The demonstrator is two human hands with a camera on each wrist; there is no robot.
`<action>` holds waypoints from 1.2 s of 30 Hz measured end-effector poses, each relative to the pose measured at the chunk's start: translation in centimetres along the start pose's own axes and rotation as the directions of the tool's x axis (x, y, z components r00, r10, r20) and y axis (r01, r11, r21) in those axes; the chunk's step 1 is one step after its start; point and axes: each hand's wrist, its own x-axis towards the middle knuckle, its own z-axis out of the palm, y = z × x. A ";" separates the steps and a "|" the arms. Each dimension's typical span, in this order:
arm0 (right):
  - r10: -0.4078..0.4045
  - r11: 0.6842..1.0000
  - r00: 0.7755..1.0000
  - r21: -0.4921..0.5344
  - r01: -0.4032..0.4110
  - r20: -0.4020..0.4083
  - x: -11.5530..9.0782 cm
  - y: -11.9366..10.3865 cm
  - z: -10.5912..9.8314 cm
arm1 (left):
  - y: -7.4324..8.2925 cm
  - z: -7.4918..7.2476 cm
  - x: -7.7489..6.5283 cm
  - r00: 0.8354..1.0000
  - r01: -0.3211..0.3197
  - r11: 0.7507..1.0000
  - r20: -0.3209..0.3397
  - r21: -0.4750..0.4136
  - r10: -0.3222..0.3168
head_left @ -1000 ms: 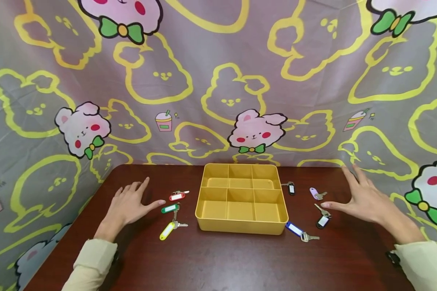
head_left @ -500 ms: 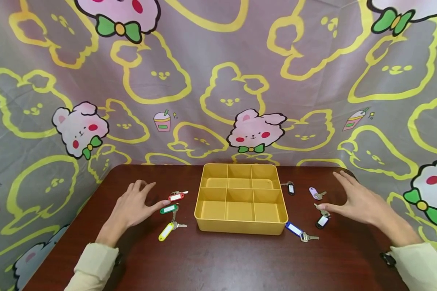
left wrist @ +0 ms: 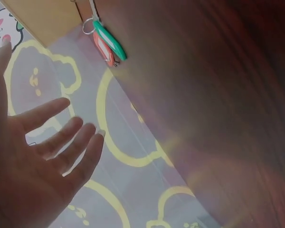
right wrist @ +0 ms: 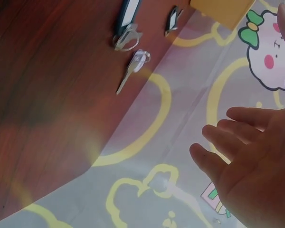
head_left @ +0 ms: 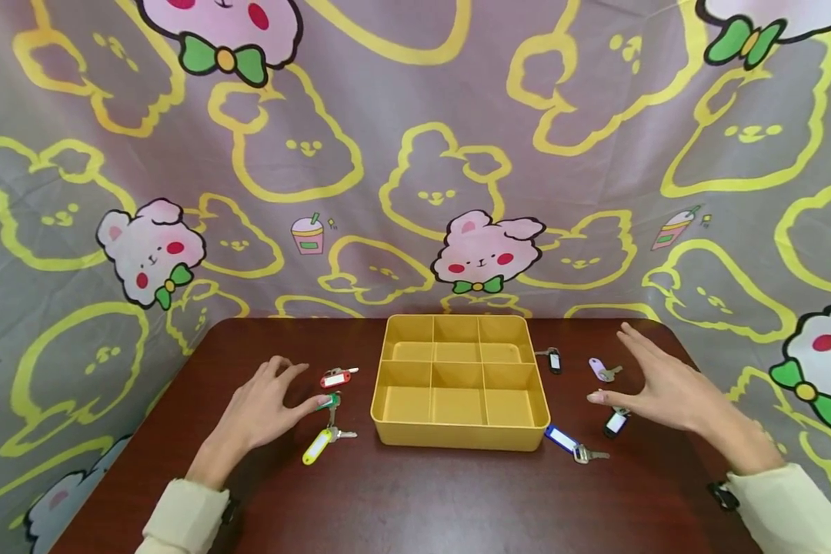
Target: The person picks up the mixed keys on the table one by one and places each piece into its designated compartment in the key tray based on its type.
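My left hand (head_left: 266,404) is held over the table's left side, fingers relaxed and holding nothing. Its thumb covers part of a green key tag (head_left: 330,401) in the head view; the left wrist view shows the tag (left wrist: 110,42) apart from the fingers. A red key tag (head_left: 335,378) and a yellow key tag (head_left: 317,446) with keys lie close by. On the right, my right hand (head_left: 672,392) is likewise relaxed, holding nothing. Nearest to it are a black key tag (head_left: 615,423) and a lilac key tag (head_left: 597,368), each with a key.
Between the hands stands a yellow box (head_left: 457,436) with several compartments and no lid. A blue key tag (head_left: 562,438) lies by its front right corner, another black key tag (head_left: 554,361) along its right side. A patterned curtain (head_left: 381,177) hangs behind the brown table (head_left: 415,500).
Both hands have moved inward, the left toward the green tag and the right leftward above the black and lilac tags. Their fingers have bent slightly. Box and keys stay in place.
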 end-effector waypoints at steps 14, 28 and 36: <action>-0.032 0.999 0.999 0.017 0.032 0.006 0.1 -2.0 -0.2 | 1.1 0.0 -0.8 0.999 -0.049 0.999 -0.004 -0.014 0.049; -0.152 0.979 0.986 0.125 0.160 -0.074 0.8 -4.2 1.3 | 1.7 0.9 -1.7 0.996 -0.089 0.994 0.002 -0.059 0.090; -0.151 0.979 0.986 0.127 0.159 -0.070 1.0 -5.4 1.8 | 2.4 1.0 -2.1 0.992 -0.123 0.987 -0.015 -0.106 0.122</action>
